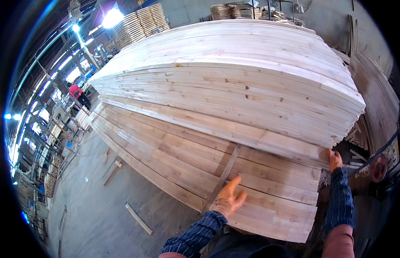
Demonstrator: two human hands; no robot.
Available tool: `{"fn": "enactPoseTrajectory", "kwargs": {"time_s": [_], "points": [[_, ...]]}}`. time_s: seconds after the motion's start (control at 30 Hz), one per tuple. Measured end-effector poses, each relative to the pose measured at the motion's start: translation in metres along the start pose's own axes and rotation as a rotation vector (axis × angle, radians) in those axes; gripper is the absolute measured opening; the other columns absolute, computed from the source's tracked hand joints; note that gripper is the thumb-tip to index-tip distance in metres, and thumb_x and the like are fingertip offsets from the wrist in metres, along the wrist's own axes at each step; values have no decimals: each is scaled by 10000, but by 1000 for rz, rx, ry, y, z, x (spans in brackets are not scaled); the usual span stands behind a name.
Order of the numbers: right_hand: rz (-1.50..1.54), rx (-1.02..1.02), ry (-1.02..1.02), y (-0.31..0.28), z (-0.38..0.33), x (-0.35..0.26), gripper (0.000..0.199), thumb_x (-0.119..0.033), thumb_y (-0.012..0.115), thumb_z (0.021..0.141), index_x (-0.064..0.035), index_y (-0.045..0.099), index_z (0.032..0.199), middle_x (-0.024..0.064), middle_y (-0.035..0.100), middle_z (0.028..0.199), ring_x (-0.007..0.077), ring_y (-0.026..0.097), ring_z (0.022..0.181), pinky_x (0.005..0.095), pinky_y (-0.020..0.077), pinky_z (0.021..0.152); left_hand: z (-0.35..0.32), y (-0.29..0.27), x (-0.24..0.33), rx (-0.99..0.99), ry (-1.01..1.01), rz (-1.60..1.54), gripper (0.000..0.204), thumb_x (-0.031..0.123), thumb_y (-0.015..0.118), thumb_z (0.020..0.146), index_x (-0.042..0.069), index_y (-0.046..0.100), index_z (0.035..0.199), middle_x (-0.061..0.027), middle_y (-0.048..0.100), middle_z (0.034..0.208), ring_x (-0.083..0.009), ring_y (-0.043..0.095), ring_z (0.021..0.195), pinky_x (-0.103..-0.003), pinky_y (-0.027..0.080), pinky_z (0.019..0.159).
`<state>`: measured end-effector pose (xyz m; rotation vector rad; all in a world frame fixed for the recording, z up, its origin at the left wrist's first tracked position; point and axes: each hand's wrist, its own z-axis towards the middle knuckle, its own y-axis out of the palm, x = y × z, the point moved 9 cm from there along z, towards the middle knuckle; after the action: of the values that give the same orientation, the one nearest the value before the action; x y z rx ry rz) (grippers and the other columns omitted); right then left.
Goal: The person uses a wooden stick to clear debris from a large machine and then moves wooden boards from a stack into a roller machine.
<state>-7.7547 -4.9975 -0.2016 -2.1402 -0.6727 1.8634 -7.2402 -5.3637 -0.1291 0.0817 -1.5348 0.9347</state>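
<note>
right hand (336,160) grasping board (268,138) at its end; left hand (228,199) splayed, loose, over planks (182,165) near strip (229,165).

Hands: I count two, one left hand (230,202) and one right hand (336,160).
Blue sleeves (194,234): two, one to each arm.
Tall board stack (234,92): one; its boards are too many for me to number from here.
Low board layer (176,161): one, several boards wide; the seams blur, so I can't fix a figure.
Dark cross strip (225,175): one.
Loose pale strip (138,218): one lying by itself.
Slatted piles (142,20): at least two.
Red-topped person (75,90): one.
Round red part (378,167): one.
</note>
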Motion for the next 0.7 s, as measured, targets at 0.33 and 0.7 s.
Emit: {"fn": "enactPoseTrajectory", "kwargs": {"time_s": [0.33,0.7], "points": [[119,141,-11,-38,-166,48,380,-385,703,955,-27,618,861,-21,560,742,92,500,710,306,418,631,124,-91,-123,460,-842,-1078,904,559,807,786,88,448,1470,-96,441,1442,-282,455,1236,-441,382,1070],[-656,-457,-507,93,-257,-181,504,-375,771,849,-52,678,1225,165,715,1143,296,684,1074,392,519,967,114,-97,-137,417,-774,-1117,607,434,780,841,50,625,1284,-81,616,1265,-229,591,1122,-394,490,966]]}}
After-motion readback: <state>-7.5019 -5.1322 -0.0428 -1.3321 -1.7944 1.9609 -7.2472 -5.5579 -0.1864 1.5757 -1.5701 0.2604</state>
